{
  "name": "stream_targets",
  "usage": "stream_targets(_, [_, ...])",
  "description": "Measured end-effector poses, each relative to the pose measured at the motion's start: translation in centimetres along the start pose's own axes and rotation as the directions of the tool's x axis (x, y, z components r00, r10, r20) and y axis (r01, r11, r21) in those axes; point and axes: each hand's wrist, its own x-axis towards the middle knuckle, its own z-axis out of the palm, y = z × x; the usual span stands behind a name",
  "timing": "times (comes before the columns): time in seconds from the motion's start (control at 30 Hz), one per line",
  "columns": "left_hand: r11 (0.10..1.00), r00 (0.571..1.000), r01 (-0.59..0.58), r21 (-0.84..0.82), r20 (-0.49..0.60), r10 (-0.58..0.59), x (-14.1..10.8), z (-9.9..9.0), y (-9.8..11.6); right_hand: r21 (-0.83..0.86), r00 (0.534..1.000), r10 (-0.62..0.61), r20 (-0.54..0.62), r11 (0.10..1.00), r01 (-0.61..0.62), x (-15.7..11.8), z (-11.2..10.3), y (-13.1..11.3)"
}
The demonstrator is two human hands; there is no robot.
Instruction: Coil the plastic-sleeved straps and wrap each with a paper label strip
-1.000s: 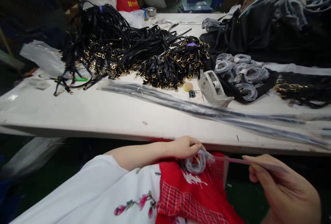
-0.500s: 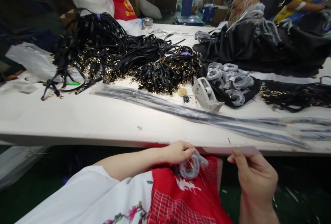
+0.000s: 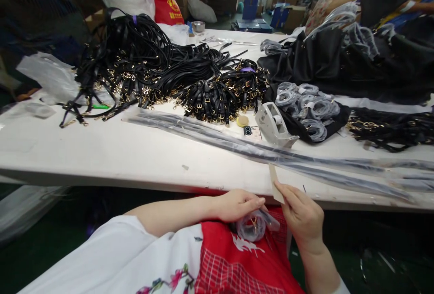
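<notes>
My left hand [image 3: 239, 206] lies at my lap with its fingers closed around a coiled strap [image 3: 251, 227] wrapped in clear plastic. A gold-coloured metal piece shows inside the coil, and a flat loose end sticks out to the right. My right hand [image 3: 301, 212] is raised just to the right of it, pinching a pale flat strip [image 3: 276, 184] between thumb and fingers. The strip stands nearly upright over the table's front edge; I cannot tell whether it is paper or tape. Strip and coil are apart.
Long plastic-wrapped straps [image 3: 203, 135] stretch across the white table [image 3: 84, 149]. Behind them are a tape dispenser [image 3: 276, 124], a phone [image 3: 252, 132], wrapped coils [image 3: 315, 106] on black cloth, and black buckled straps [image 3: 210, 99]. A person [image 3: 325, 7] works at the back right.
My right hand has moved left, closer to the coil, turning the pale strip from lying level to nearly upright. My left hand keeps the coil, its thumb now stretched further right.
</notes>
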Motion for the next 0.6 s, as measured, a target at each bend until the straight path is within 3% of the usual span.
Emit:
stream_targets(0.13, [0.995, 0.999, 0.032, 0.090, -0.034, -0.029, 0.2, 0.2, -0.1, -0.107, 0.992, -0.004, 0.123, 0.994, 0.018, -0.4, 0.8, -1.1])
stream_targets(0.3, [0.985, 0.994, 0.100, 0.142, -0.063, -0.092, 0.6, 0.2, -0.6, -0.068, 0.981, -0.013, 0.196, 0.997, 0.027, -0.5, 1.4, -1.5])
stream_targets(0.37, [0.987, 0.994, 0.089, 0.133, -0.069, -0.080, 0.7, 0.2, -0.7, -0.001, 0.976, 0.031, 0.215, 1.000, -0.031, -0.5, 1.6, -1.4])
stream_targets(0.43, [0.992, 0.997, 0.053, 0.115, -0.066, -0.046, 0.6, 0.1, -0.8, 0.137, 0.962, 0.131, 0.240, 0.976, -0.167, -0.5, 1.7, -1.3])
stream_targets(0.5, [0.995, 0.998, 0.026, 0.099, -0.052, -0.021, 0.6, 0.1, -0.9, 0.357, 0.901, 0.278, 0.332, 0.847, -0.393, -0.3, 1.6, -1.4])
stream_targets(0.6, [0.995, 0.999, 0.010, 0.098, -0.039, -0.006, 0.6, 0.0, -1.0, 0.605, 0.724, 0.397, 0.565, 0.397, -0.690, 0.1, 1.3, -1.9])
